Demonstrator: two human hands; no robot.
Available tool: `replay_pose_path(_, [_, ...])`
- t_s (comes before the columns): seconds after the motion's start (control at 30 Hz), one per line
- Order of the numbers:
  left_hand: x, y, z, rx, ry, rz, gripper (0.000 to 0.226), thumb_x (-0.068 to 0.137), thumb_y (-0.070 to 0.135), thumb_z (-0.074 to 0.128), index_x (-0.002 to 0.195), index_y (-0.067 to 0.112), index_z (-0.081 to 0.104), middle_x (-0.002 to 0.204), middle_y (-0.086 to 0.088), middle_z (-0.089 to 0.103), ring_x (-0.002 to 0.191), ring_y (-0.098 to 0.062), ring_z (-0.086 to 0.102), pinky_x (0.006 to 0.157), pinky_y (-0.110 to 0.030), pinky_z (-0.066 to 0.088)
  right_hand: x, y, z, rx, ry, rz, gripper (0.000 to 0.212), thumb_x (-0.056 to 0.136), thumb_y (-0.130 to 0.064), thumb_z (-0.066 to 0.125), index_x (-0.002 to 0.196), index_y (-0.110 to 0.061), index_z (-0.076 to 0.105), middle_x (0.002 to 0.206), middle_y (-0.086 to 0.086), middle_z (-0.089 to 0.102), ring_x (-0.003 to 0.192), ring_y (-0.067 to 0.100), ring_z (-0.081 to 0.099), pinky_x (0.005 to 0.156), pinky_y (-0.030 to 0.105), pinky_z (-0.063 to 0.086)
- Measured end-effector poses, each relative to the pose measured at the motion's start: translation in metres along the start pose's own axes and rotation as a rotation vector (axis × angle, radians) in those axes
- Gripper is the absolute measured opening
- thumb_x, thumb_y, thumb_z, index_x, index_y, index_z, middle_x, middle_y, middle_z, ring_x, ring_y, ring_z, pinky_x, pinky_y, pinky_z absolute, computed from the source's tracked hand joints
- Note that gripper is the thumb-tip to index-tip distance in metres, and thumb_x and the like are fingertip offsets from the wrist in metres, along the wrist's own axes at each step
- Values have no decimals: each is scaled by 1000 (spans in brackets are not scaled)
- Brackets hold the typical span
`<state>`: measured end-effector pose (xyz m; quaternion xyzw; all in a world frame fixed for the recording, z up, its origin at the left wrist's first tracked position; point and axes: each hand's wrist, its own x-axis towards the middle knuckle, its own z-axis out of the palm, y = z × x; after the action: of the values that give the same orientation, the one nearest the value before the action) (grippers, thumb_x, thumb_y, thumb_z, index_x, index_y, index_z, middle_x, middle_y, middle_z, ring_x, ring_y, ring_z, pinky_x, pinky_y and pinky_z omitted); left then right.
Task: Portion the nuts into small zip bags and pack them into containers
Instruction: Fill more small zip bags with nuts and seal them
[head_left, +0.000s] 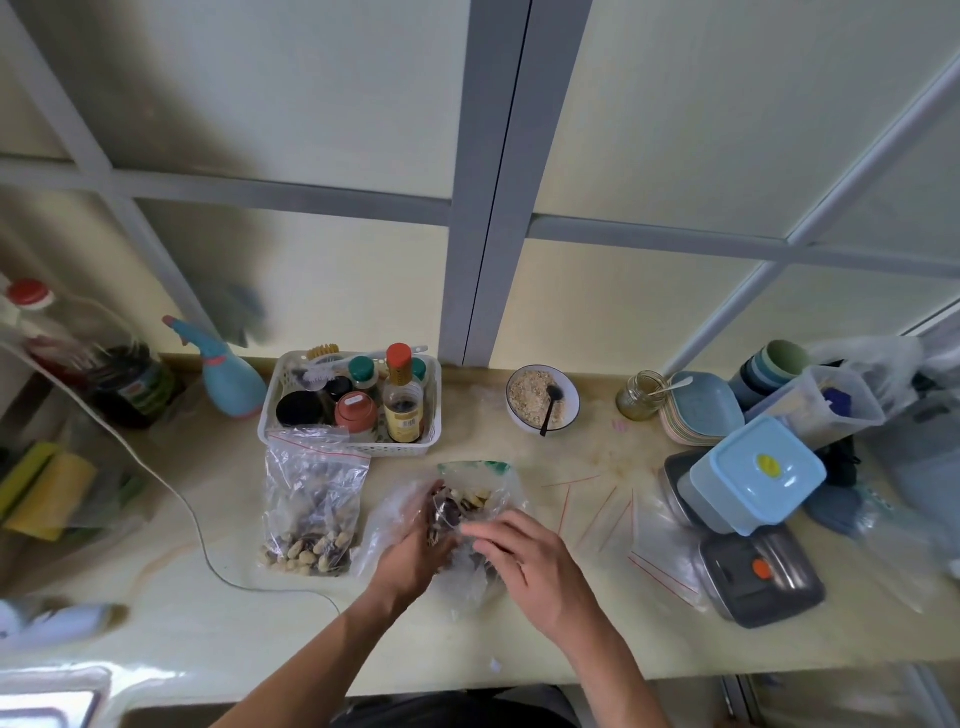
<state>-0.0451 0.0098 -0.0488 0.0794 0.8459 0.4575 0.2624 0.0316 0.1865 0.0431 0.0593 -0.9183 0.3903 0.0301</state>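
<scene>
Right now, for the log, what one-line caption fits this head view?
Both hands, left and right, work a clear bag of mixed nuts on the counter, beside a filled zip bag.

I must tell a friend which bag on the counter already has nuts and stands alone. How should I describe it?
Find the white basket of bottles at the back of the counter. Directly in front of it stands the clear zip bag with a red seal line, nuts settled at its bottom. No hand touches it, unlike the bag being handled beside it.
</scene>
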Motion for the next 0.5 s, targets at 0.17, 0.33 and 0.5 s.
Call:
replay_pose_path(0.17, [0,-3,-3,-10,19,107,66,98,18,64,151,35,29,153,12,34,129,1,48,90,-2,41,5,-3,-14,6,-234,95,19,100,-31,63,112,-37,75,105,-18,60,93,-2,57,81,14,42])
replay_pose_path(0.33, [-3,-2,-1,52,51,50,49,101,29,59,146,28,40,142,14,39,107,-5,59,67,-3,45,11,-5,-32,97,-47,120,17,99,-34,60,104,-39,75,97,-19,68,88,8,67,77,31,55])
replay_pose_path(0.5, [-3,-4,-1,72,50,-30,61,102,29,56,155,28,26,153,9,39,121,-23,60,88,-28,52,12,0,-43,105,143,48,17,98,-25,62,103,-29,77,95,-17,70,76,11,69,71,27,54])
